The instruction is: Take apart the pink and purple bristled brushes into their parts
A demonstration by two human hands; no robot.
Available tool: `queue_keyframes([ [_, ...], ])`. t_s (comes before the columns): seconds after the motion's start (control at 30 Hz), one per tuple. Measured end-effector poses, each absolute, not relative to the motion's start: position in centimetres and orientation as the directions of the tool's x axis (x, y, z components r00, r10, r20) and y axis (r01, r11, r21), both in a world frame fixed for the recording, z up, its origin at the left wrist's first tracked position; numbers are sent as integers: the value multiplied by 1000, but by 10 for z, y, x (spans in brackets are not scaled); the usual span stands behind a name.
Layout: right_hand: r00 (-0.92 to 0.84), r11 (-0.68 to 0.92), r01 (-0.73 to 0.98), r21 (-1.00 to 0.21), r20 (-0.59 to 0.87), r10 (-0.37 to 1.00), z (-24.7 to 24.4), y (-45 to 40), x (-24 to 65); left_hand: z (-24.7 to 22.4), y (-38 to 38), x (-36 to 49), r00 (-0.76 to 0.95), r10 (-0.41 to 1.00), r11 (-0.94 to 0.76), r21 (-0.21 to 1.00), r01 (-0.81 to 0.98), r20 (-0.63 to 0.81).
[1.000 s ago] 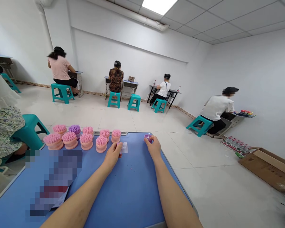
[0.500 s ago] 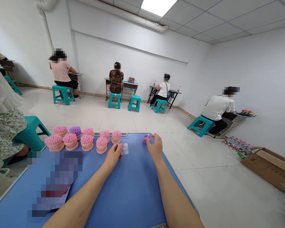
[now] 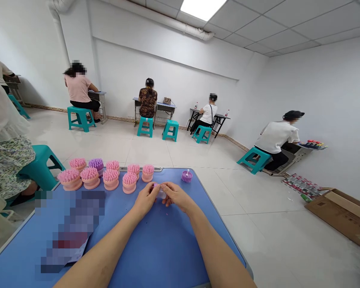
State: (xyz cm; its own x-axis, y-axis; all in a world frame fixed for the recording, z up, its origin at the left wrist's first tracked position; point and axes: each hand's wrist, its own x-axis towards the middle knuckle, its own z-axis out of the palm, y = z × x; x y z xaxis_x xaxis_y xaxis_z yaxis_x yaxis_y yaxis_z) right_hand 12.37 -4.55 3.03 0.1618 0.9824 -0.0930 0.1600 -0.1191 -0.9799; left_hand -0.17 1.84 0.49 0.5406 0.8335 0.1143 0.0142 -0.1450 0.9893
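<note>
The left hand [image 3: 146, 199] has thumb and fingers clamped on a small clear plastic piece [image 3: 162, 194]; the right hand [image 3: 173, 195] pinches its other side, fingertips nearly meeting the left's. Both are above the blue table [image 3: 156, 248], bare between the forearms. Beyond, the purple brush head [image 3: 186, 176] sits near the far right corner, pink brushes [image 3: 129, 183] near the far left edge.

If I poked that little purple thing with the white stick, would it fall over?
The purple piece might wobble, since its white stick pokes up. It's probably light, being small and plastic-looking. Its round edge could roll if tipped sideways.
</note>
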Motion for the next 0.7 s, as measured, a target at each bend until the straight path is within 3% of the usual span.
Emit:
queue_keyframes([
  [0.3,144,-21,129,-991,-2,990,35,-49,122,2,27,-3,470,876,-115,993,-14,108],
  [0.5,271,-84,105,-991,-53,961,33,-45,130,2,21,-2,568,817,-126,992,14,96],
  [0.7,227,-96,111,-989,-69,971,32,-46,135,8,17,-5,651,751,-242,963,117,110],
])
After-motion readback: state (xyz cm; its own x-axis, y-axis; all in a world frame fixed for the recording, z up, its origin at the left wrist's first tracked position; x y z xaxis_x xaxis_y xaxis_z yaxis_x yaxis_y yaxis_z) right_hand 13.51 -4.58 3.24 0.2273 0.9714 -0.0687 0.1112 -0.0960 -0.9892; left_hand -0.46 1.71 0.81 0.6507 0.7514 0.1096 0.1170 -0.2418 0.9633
